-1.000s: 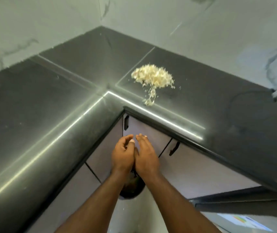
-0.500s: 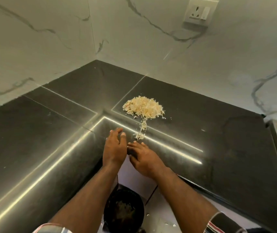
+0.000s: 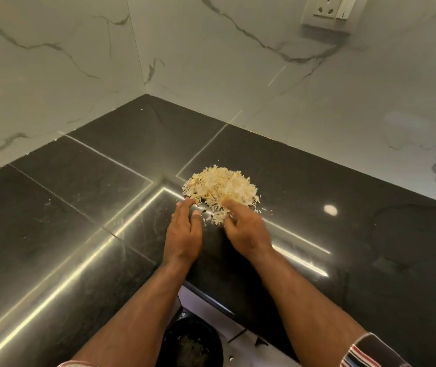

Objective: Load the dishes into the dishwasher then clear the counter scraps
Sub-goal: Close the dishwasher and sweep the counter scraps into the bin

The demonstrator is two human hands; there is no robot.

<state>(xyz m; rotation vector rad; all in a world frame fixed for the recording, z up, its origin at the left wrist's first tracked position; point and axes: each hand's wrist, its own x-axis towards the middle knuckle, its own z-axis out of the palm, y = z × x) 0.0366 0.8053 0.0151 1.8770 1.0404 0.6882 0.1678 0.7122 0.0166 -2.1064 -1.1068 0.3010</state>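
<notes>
Both hands are reaching into the near edge of a pale scrap heap (image 3: 220, 188) on the black corner counter (image 3: 79, 197): the left hand (image 3: 183, 231) is lying flat with fingers straight beside the heap's left flank, and the right hand (image 3: 246, 229) is curling loosely over its front, whether pinching flakes cannot be told. The heap is lying just beyond the fingertips, toward the wall corner, with the right hand nearer. A dark bin (image 3: 193, 343) is standing below the counter edge, likely the pull's destination.

Pale flaky scraps (image 3: 220, 188) lie heaped on the dark counter (image 3: 79, 207) corner
</notes>
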